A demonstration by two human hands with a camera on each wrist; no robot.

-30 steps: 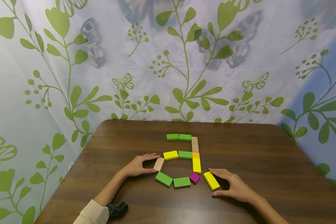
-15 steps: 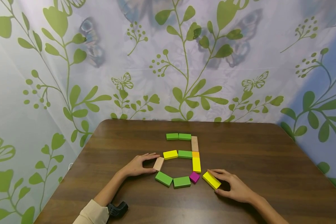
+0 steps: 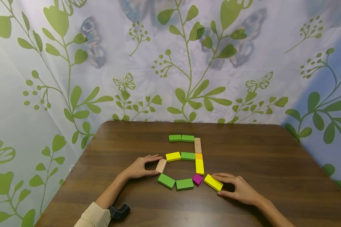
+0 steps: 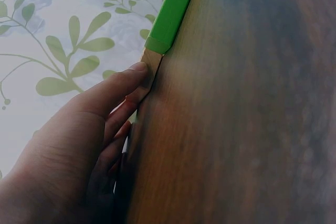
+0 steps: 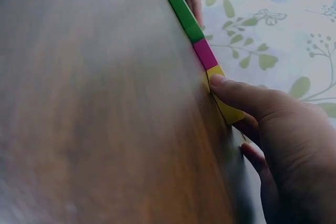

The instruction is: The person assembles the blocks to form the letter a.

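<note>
Between the thumb and fingers of my left hand [image 3: 139, 167] is a plain wooden block [image 3: 161, 166], lying flat on the table. My right hand [image 3: 240, 189] pinches a yellow block [image 3: 213, 183], its thumb on the near end and fingers at the far side. Just left of that block lies a magenta block [image 3: 197, 179], with a narrow gap between them in the head view. Two green blocks [image 3: 184, 184] continue the curve towards the wooden one. In the right wrist view the thumb presses the yellow block [image 5: 229, 112]; the left wrist view shows the left thumb against the wooden block [image 4: 150, 66].
Further back, another yellow block [image 3: 173, 156], a green block [image 3: 188, 156], an orange piece [image 3: 198, 156] and an upright-running yellow block [image 3: 199, 167] adjoin. A wooden block [image 3: 197, 145] and two green blocks [image 3: 175, 138] top the figure. A patterned curtain [image 3: 170, 63] hangs behind the table [image 3: 125, 135].
The yellow block in my right hand has turned to lie more crosswise and shifted slightly left, nearer the magenta block. My left hand and the other blocks stay put.
</note>
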